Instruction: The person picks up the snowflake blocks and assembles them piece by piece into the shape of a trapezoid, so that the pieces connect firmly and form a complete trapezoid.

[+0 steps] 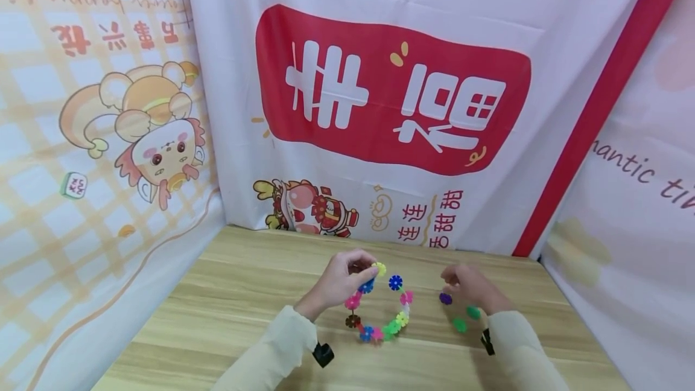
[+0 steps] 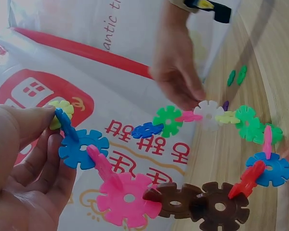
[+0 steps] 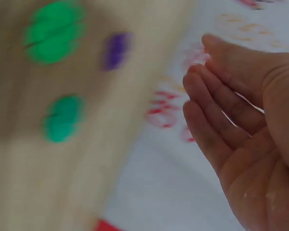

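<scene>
My left hand (image 1: 338,279) pinches a yellow snowflake disc (image 2: 62,111) at one end of a chain of interlocking plastic discs. Blue, pink, brown, red, green and white discs follow, and the chain curves into an almost full ring with a gap at the far side. Its other end is a dark blue disc (image 1: 396,282), free of both hands. My right hand (image 1: 473,287) hovers to the right of the ring, fingers loosely bent, with nothing in them in the right wrist view. Just below it is a loose purple disc (image 1: 446,298).
Two loose green discs (image 1: 460,324) lie near the right wrist on the wood-grain table (image 1: 244,294). Printed cloths (image 1: 391,210) hang behind the table and at both sides. A black strap with a camera (image 1: 323,355) sits on the left wrist.
</scene>
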